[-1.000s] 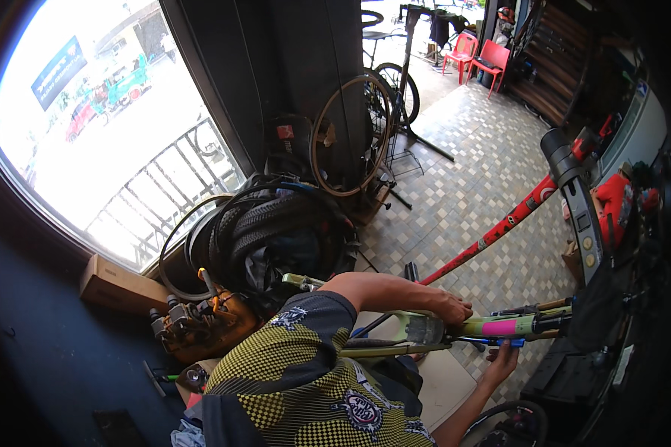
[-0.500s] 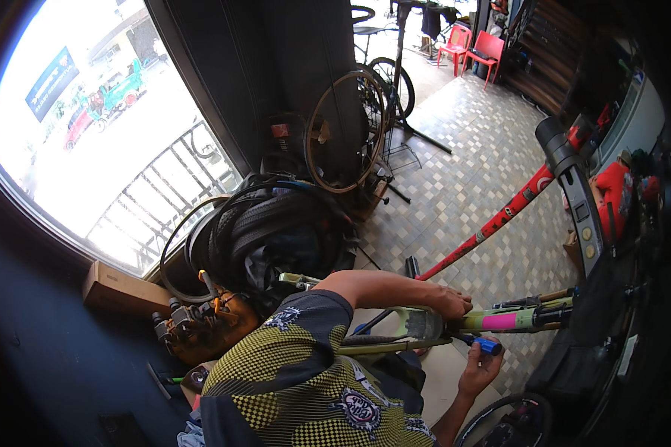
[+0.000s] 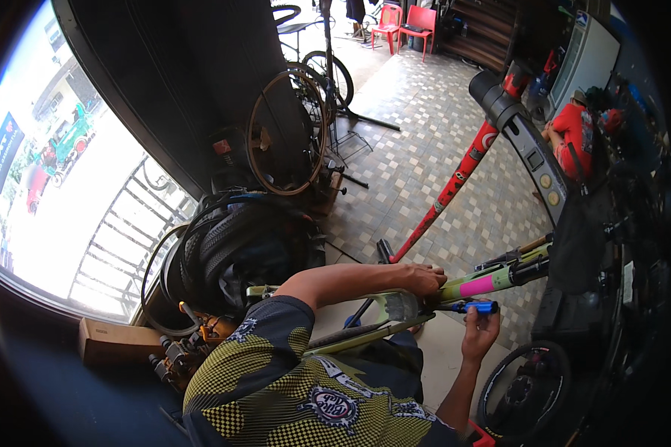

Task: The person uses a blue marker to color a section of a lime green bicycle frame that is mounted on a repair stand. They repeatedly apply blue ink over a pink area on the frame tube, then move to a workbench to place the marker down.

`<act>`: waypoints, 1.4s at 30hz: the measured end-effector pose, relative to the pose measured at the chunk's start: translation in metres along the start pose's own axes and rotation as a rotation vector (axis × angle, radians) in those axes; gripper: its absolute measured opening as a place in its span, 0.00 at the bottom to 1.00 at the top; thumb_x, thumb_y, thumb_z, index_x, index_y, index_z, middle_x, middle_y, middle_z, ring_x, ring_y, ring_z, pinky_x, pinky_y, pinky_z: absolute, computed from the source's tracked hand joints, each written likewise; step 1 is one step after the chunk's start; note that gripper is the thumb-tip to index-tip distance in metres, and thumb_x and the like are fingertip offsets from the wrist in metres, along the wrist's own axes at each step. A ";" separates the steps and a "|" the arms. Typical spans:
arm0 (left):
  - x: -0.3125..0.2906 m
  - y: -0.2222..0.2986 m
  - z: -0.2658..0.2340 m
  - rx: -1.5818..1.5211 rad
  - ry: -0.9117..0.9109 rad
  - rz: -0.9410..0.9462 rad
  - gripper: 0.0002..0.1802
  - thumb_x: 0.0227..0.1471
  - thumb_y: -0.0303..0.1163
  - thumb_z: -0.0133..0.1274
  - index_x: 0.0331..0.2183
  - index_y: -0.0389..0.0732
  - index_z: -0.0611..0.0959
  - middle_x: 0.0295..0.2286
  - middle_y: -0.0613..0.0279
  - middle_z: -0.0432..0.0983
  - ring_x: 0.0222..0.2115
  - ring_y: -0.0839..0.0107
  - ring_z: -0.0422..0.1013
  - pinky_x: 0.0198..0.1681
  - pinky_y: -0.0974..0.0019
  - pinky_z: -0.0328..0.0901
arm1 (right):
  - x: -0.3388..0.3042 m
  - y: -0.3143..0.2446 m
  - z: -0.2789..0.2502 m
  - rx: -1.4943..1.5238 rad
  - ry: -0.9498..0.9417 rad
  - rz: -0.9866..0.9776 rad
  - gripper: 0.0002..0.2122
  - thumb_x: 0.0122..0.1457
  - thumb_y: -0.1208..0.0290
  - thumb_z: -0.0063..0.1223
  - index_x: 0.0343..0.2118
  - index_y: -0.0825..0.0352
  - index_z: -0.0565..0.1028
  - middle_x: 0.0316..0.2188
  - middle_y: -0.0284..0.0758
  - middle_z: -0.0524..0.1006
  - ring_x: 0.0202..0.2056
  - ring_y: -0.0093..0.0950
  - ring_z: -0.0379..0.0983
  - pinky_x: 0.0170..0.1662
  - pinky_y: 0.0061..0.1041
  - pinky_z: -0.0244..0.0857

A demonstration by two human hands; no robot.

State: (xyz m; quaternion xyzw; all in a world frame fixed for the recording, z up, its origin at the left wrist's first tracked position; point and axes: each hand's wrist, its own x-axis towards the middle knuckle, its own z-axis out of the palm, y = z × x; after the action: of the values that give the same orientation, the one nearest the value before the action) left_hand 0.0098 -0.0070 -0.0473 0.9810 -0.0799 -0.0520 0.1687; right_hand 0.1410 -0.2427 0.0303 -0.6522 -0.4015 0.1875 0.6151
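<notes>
A green bicycle frame with a pink band on one tube runs across in front of me. My left hand curls over the frame at a tube junction beside the band; its fingertips are partly hidden. In my right hand is a blue-handled screwdriver, pinched between thumb and fingers. Its shaft points left toward the frame, just below my left hand. The tip is lost from sight at the tubes.
A red stand pole with a grey clamp rises beyond the frame. A wheel lies at lower right. Black tyres are heaped on the left, near a cardboard box. A person in red sits at right.
The whole view has shifted, so the scene sits further left. The screwdriver now lies more level, its handle close under the tube. My left hand stays on the frame.
</notes>
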 end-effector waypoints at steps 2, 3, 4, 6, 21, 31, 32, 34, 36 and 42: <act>0.000 0.005 -0.005 -0.022 -0.009 -0.003 0.27 0.43 0.48 0.72 0.46 0.49 0.89 0.50 0.51 0.74 0.58 0.49 0.68 0.55 0.46 0.71 | 0.023 0.019 -0.012 0.081 0.069 0.107 0.12 0.71 0.69 0.59 0.53 0.67 0.77 0.35 0.28 0.80 0.27 0.18 0.74 0.28 0.19 0.66; -0.001 0.005 -0.006 -0.008 -0.018 0.000 0.26 0.44 0.48 0.71 0.46 0.48 0.90 0.50 0.51 0.74 0.58 0.49 0.68 0.56 0.47 0.70 | 0.031 0.029 -0.017 0.102 0.074 0.186 0.13 0.71 0.68 0.60 0.54 0.66 0.77 0.35 0.28 0.80 0.27 0.17 0.74 0.28 0.19 0.66; -0.001 0.003 -0.004 0.008 -0.024 0.006 0.25 0.45 0.47 0.71 0.45 0.48 0.90 0.50 0.51 0.74 0.58 0.49 0.68 0.56 0.47 0.70 | 0.040 0.040 -0.021 0.122 0.079 0.261 0.14 0.71 0.67 0.60 0.55 0.66 0.77 0.35 0.27 0.80 0.27 0.17 0.74 0.28 0.19 0.66; 0.000 0.002 -0.005 0.018 -0.030 0.000 0.22 0.46 0.44 0.69 0.45 0.47 0.90 0.50 0.51 0.74 0.58 0.50 0.67 0.58 0.49 0.69 | 0.049 0.058 -0.029 0.139 0.081 0.357 0.17 0.71 0.65 0.60 0.59 0.65 0.77 0.34 0.26 0.80 0.27 0.17 0.76 0.27 0.19 0.66; -0.006 0.013 -0.019 -0.027 -0.061 -0.025 0.28 0.44 0.44 0.70 0.46 0.41 0.88 0.53 0.53 0.73 0.60 0.53 0.65 0.60 0.49 0.67 | -0.034 -0.053 0.033 -0.263 -0.174 -0.334 0.18 0.55 0.71 0.75 0.47 0.66 0.79 0.40 0.37 0.82 0.34 0.26 0.79 0.38 0.22 0.74; -0.013 0.019 -0.026 -0.075 0.034 -0.017 0.14 0.48 0.41 0.67 0.39 0.51 0.92 0.49 0.56 0.72 0.58 0.54 0.65 0.59 0.52 0.67 | -0.024 -0.053 0.018 -0.187 -0.168 -0.216 0.18 0.53 0.72 0.76 0.45 0.66 0.79 0.41 0.40 0.83 0.39 0.35 0.84 0.42 0.32 0.79; -0.013 0.019 -0.028 -0.082 0.024 -0.007 0.14 0.47 0.40 0.67 0.39 0.51 0.92 0.49 0.56 0.72 0.58 0.53 0.65 0.59 0.51 0.67 | -0.020 -0.046 0.010 -0.120 -0.127 -0.117 0.18 0.54 0.72 0.75 0.45 0.67 0.79 0.41 0.40 0.83 0.40 0.32 0.83 0.41 0.30 0.78; -0.016 0.017 -0.029 -0.100 0.016 0.004 0.14 0.47 0.39 0.67 0.38 0.50 0.92 0.49 0.55 0.71 0.58 0.53 0.65 0.60 0.51 0.67 | -0.011 -0.026 0.003 0.027 -0.040 -0.013 0.14 0.62 0.75 0.68 0.47 0.68 0.77 0.39 0.32 0.80 0.35 0.20 0.78 0.36 0.22 0.74; -0.017 0.014 -0.023 -0.119 0.034 0.010 0.14 0.47 0.39 0.66 0.39 0.50 0.92 0.50 0.54 0.71 0.58 0.52 0.64 0.60 0.51 0.67 | 0.000 0.011 -0.007 0.245 0.013 0.095 0.13 0.65 0.74 0.66 0.49 0.67 0.76 0.38 0.32 0.80 0.33 0.20 0.77 0.34 0.21 0.72; -0.016 0.012 -0.019 -0.197 0.043 0.005 0.15 0.47 0.38 0.64 0.39 0.48 0.91 0.50 0.52 0.71 0.58 0.51 0.65 0.61 0.50 0.66 | 0.030 0.069 -0.034 0.334 0.099 0.397 0.15 0.71 0.65 0.60 0.55 0.66 0.76 0.34 0.29 0.81 0.25 0.19 0.76 0.28 0.21 0.70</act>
State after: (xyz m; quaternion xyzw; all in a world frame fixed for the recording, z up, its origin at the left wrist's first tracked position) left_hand -0.0049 -0.0095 -0.0239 0.9603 -0.0734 -0.0381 0.2663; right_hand 0.2044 -0.2371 -0.0219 -0.6160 -0.1988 0.3359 0.6843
